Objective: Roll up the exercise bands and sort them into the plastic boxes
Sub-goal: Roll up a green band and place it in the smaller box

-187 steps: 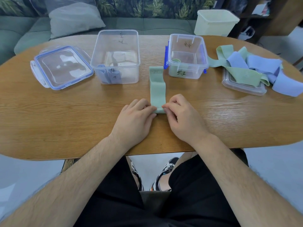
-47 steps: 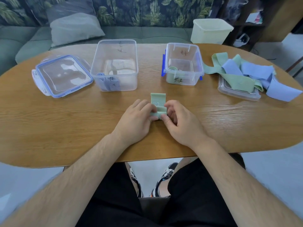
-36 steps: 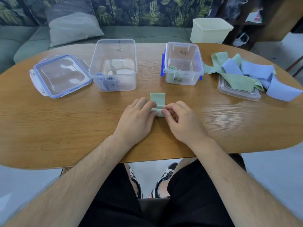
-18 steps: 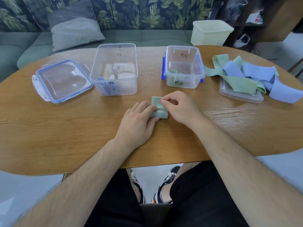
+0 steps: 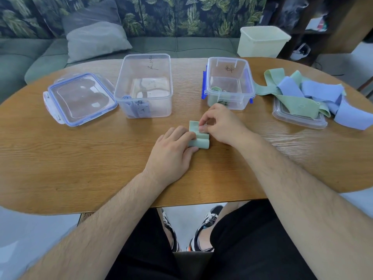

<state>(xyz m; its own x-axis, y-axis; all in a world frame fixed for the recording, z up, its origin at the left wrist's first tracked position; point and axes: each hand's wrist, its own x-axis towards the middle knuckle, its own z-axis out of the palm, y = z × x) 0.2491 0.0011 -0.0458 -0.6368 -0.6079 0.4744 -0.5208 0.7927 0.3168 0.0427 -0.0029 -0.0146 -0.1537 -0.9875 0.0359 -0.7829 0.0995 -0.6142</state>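
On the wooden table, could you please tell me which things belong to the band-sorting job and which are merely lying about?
Job: green band roll; left hand; right hand; two clear plastic boxes; loose green and blue bands.

Idle: blue-rimmed clear lid; cream plastic bin; grey cushion.

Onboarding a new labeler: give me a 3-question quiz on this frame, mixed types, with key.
1. True or false: the green band under the hands is fully rolled.
2. Which box holds a blue roll? A) large clear box B) small blue-clipped box
3. Fill in: the unrolled bands pile lies on a clear ___.

Key: 1 false, its tail lies flat past the roll; left hand pins it, right hand pinches the end. 2 A. 3 lid.
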